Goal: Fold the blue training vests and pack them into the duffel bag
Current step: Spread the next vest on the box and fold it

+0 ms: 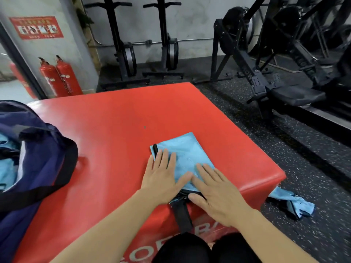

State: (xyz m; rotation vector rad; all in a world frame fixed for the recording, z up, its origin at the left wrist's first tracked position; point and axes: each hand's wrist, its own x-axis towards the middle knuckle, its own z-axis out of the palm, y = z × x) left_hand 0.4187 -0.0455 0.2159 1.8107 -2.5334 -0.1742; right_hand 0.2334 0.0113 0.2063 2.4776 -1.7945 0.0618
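A light blue vest [187,152], folded into a small rectangle with black trim, lies on the red padded box [117,118] near its front right corner. My left hand [163,176] presses flat on the vest's left part, fingers straight. My right hand [218,192] lies flat on its near edge, thumb by a black strap hanging over the box front. The navy duffel bag [36,160] stands open on the box's left side, with light blue fabric [7,171] inside. Another blue vest [296,203] lies crumpled on the floor to the right of the box.
Two red fire extinguishers [58,76] stand by the wall at back left. Black rowing machines [266,73] and upright machines [146,46] line the back and right on the speckled rubber floor [284,149]. My dark-clad knees [205,249] sit against the box front.
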